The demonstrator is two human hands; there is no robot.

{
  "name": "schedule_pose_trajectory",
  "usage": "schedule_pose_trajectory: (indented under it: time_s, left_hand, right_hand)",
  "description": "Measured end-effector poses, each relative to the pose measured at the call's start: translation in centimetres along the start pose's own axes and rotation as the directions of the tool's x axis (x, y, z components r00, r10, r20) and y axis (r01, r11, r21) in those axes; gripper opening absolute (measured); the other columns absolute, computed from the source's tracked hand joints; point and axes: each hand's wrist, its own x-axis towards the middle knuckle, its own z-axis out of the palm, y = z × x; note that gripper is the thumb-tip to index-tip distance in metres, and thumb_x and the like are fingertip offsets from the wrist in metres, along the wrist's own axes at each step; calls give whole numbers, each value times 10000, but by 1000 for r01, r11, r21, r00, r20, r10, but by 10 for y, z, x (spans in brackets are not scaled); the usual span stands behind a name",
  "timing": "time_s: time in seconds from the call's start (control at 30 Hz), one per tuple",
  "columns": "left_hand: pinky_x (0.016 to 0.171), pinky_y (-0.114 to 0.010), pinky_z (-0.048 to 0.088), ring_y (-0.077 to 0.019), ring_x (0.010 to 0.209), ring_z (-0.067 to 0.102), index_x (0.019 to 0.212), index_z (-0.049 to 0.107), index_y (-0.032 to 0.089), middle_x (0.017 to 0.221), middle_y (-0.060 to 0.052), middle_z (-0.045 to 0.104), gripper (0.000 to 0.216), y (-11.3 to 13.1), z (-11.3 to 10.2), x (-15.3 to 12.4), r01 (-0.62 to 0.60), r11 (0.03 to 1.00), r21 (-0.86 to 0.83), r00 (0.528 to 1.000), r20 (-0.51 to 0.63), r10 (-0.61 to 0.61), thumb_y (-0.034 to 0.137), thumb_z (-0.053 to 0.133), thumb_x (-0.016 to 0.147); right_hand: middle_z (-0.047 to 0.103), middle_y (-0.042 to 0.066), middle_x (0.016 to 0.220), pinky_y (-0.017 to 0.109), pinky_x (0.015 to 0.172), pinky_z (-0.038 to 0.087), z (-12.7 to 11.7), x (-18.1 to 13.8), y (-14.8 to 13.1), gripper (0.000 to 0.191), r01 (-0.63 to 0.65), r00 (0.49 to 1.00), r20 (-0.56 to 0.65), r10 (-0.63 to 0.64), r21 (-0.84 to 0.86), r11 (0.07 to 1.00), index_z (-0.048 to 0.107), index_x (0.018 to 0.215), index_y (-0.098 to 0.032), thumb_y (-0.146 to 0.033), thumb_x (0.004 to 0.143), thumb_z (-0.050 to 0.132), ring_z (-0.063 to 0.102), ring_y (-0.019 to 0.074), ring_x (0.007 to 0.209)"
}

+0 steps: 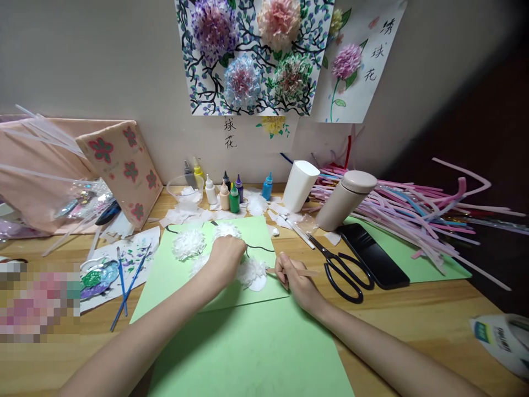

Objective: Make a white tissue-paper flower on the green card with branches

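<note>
A light green sheet [173, 270] lies on the wooden table with black drawn branches and white crumpled tissue flowers [188, 243] stuck on it. My left hand [225, 259] rests curled on the sheet, fingers pressed down beside a white tissue flower [253, 271]. My right hand [291, 275] pinches a thin wooden stick [303, 272], whose tip points left at that same flower. A second green sheet [256, 353] lies nearer me under both forearms.
Black scissors [341, 267] and a dark phone [372, 255] lie right of my right hand. Small paint bottles [229, 193], a white cup [300, 184] and a beige flask [345, 199] stand behind. Pipe cleaners [417, 212] pile at right; brushes [124, 281] and a painted sheet at left.
</note>
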Motion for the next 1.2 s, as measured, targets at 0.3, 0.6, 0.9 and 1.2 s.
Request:
schedule_pose_trajectory:
  time_s: [0.3,0.6,0.9,1.2]
  left_hand:
    - [632,-305,415,-263,832,628,767,687,129,838,-131,689,271,0,2,-1,13,1000,-6,1000,-5,-13,-13,486,653]
    - [673,-314,434,-272,849,631,774,696,124,841,-145,688,266,3,1,-1,13,999,-29,1000,-15,-14,-11,500,655]
    - [661,-258,427,-201,831,628,804,710,222,887,-38,713,197,-47,-14,5,75,962,-262,970,-204,-131,154,538,735]
    - [682,-279,440,-253,882,615,815,663,160,914,-106,686,219,-104,2,77,307,868,-390,883,-222,-413,348,564,761]
  right_hand:
    - [310,-50,497,245,524,341,0,0,0,527,-17,1000,-22,18,5,1000,374,546,-202,-528,941,247,330,114,476]
    - [301,-51,506,240,548,323,1,0,-1,518,-8,1000,0,8,-12,1000,371,560,-200,-525,943,245,332,116,491]
    - [298,-46,495,259,521,292,2,-4,2,533,3,996,-94,1,45,999,354,531,-206,-538,935,249,306,117,471]
    - [287,-40,485,272,494,243,1,-6,0,549,26,991,-131,-17,70,997,335,500,-211,-540,930,243,289,121,467]
